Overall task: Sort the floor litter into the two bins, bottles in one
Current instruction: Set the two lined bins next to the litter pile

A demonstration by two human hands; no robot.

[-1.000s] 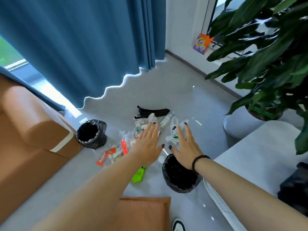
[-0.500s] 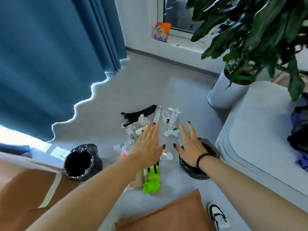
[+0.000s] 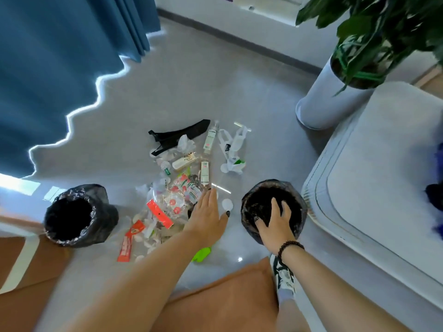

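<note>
Grey floor [image 3: 196, 87]: carries all litter, loose heap betw. two bins; nothing sorted yet, by the look.
Litter heap [image 3: 172, 200]: wrappers, clear packets, tissue bits, red sachets [image 3: 127, 245]; overlapping, tangled.
Bottles: slim clear one w/ green label [image 3: 209, 140] at far edge; second clear one [image 3: 204, 173] nearer, just beyond L fingertips; small cream one [image 3: 183, 161] mid-heap. All lying flat.
Bin, L side [image 3: 72, 216]: black liner, mouth open, beside brown sofa; well apart from bottles.
Bin, R side [image 3: 273, 209]: black liner, next to pale seat; closest to bottles, so prob. the bottle bin (judgement).
Left hand [image 3: 206, 216]: flat, fingers straight and close together, thumb out; over near edge of heap, holds nothing; touching or hovering, can't tell.
Right hand [image 3: 275, 224]: over R bin mouth, fingers spread and slightly curled; on the rim or above it, can't tell. Nothing in it.
Step in hand: first pick, likely nearest bottle.
Do it well: take bottle round its middle, lift clear of packets so none drag along; R hand steadies the bin, liner looks floppy.
Risk: round bottles roll if nudged; clear ones easy to miss among clear packets.
</note>
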